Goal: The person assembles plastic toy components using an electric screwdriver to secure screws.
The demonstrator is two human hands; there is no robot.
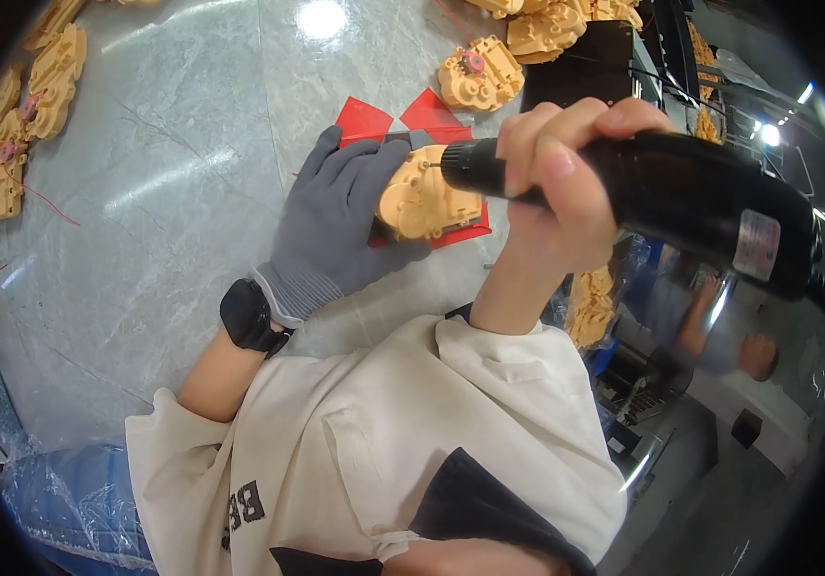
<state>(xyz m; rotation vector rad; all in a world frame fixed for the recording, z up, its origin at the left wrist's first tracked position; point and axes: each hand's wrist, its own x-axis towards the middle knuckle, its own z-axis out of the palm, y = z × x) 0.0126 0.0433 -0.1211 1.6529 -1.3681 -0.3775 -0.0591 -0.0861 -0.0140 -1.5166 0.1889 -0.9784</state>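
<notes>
In the head view, the tan plastic housing [422,204] sits on the tabletop [172,250], on a dark base with red flaps [364,122] spreading around it. The left grip [331,206], in a gray glove, is closed around the housing's left side and steadies it. The right grip [561,178], bare, is wrapped round the barrel of a black power driver [686,187], held nearly level, its thin bit [433,165] reaching over the top of the housing.

The work seems midway through a fastening step on this one unit; whether the bit is seated in a screw, or how many screws are in, cannot be told. Another housing [481,75] with a pink part lies just beyond the red flaps, and more tan housings [52,86] line the left edge. Which of these are finished is unclear.
</notes>
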